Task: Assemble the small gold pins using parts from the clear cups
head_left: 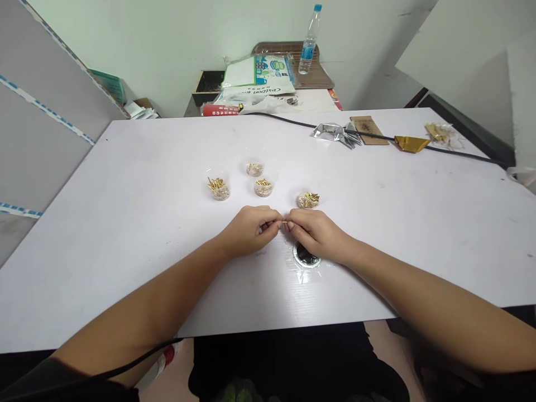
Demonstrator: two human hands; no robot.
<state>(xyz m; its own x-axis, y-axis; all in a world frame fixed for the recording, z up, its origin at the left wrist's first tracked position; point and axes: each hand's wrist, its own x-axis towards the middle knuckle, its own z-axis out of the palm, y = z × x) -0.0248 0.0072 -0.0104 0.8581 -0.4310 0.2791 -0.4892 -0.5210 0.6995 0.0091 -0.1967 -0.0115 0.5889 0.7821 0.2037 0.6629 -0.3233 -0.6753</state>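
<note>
My left hand (pixel 258 228) and my right hand (pixel 312 230) meet over the white table, fingertips almost touching. Both are closed in a pinch on one thin gold-coloured pin (pixel 285 222), its ends hidden by the fingers. Just beyond the right hand stands a small clear cup (pixel 309 201) of gold pieces. Farther off are three more such cups: one at the left (pixel 220 191) with longer pieces sticking out, a middle cup (pixel 263 188) and a back cup (pixel 254 169). Under my right wrist lies a round black disc with a pale rim (pixel 306 254), partly covered.
A black cable (pixel 288 120) runs along the table's back edge. Near it lie a silver foil packet (pixel 330 132), a brown card (pixel 369 130), a gold wrapper (pixel 411 144) and a clear bag (pixel 443 134). Behind the table, a water bottle (pixel 310 42) stands beside stacked packages (pixel 262 78).
</note>
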